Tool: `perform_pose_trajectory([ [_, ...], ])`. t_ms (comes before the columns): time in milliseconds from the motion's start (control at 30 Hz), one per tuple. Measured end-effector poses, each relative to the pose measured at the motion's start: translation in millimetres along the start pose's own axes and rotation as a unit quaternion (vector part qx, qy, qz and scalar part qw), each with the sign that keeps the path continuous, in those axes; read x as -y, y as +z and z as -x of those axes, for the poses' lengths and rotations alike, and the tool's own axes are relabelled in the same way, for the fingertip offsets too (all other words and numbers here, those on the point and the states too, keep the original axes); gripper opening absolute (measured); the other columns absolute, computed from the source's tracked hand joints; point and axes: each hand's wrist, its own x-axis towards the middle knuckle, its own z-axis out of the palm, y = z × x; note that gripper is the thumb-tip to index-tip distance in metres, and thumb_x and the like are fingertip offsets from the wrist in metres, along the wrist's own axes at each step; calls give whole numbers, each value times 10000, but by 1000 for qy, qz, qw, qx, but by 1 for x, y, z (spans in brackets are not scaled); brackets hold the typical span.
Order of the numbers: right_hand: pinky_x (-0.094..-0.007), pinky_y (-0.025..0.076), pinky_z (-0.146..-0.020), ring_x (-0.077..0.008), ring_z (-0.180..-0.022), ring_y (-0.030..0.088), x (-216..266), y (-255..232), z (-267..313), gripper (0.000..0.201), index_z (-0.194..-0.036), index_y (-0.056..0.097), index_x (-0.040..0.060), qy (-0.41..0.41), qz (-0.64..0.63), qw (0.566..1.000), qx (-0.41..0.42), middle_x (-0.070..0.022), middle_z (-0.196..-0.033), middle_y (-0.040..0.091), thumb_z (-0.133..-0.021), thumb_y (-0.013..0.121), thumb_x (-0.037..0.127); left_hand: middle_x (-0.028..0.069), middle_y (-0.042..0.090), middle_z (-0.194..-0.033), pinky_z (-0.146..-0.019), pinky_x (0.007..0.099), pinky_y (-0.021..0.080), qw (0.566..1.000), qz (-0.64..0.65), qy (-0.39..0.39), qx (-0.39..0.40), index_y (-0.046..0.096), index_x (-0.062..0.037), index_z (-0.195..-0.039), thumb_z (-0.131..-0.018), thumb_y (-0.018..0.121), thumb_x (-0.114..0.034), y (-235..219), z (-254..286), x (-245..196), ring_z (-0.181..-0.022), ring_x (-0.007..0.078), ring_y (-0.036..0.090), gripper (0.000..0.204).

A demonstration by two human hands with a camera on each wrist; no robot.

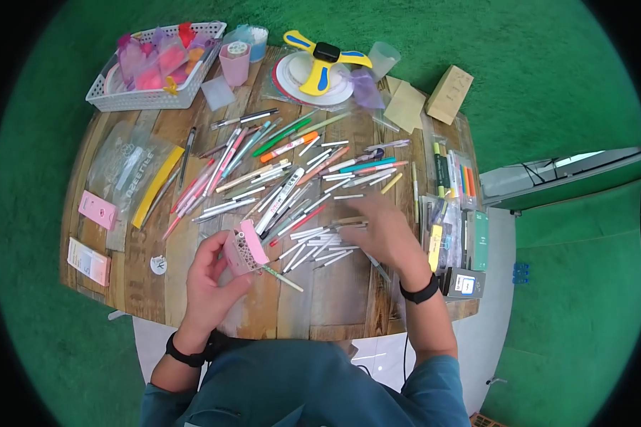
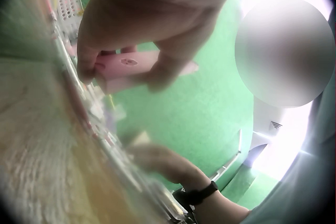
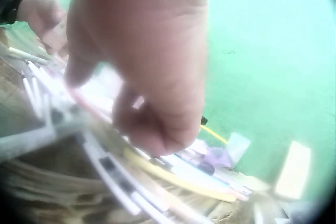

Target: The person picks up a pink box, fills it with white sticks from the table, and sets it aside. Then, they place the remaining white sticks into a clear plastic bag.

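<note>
In my left hand (image 1: 212,285) is a small pink patterned box (image 1: 245,250), gripped between thumb and fingers above the table's near side. The left wrist view shows the pink box (image 2: 128,69) pinched in that hand (image 2: 157,16). My right hand (image 1: 386,231), blurred, hovers over a pile of short white sticks (image 1: 320,245). In the right wrist view, this hand's (image 3: 147,61) thumb stands apart from its bent fingers; nothing is plainly held. Many pens and markers (image 1: 285,147) lie across the middle of the table.
A white basket (image 1: 132,99) of colourful items stands at the back left, near a pink cup (image 1: 235,67). A yellow-armed object (image 1: 320,75) lies on round plates. Stationery packs (image 1: 466,178) and a dark box (image 1: 463,283) line the right edge; a plastic bag (image 1: 128,167) lies left.
</note>
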Motion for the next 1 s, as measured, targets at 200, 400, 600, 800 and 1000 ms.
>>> perform_pose_trajectory([
  [200,-466,523,-896,-385,-1021,645,10,20,6,398,-1169,700,38,0,5,1000,7,-186,-1034,665,-836,793,236,76,556,-1353,-1145,378,429,1000,14,0,22,478,-1,-1434,-805,758,56,6,-2,2,-1295,185,553,692],
  [400,-477,535,-839,-400,-949,658,5,-1,18,286,-1116,708,32,36,-27,997,-62,-187,-1005,670,-878,734,186,71,554,-1353,-1137,374,432,1000,7,13,5,478,0,-1438,-806,759,60,4,2,0,-1287,179,553,694],
  [600,-482,534,-838,-409,-952,654,0,-14,52,247,-1095,706,18,86,0,996,-34,-201,-988,665,-888,698,151,73,545,-1346,-1146,381,427,1000,4,9,4,482,2,-1431,-795,747,71,4,3,5,-1306,193,542,692],
  [800,-483,526,-911,-409,-1049,643,-1,-24,37,261,-1104,691,6,61,17,997,-32,-210,-1115,668,-871,673,121,76,528,-1359,-1150,384,423,998,-40,24,33,484,4,-1426,-778,724,83,9,1,8,-1314,201,537,696],
  [1000,-481,516,-981,-402,-1131,630,-20,-1,-15,389,-1236,663,26,13,36,995,-92,-214,-1259,632,-868,680,153,83,529,-1369,-1149,392,425,999,-33,22,15,485,4,-1428,-785,723,83,9,3,5,-1311,207,545,690],
])
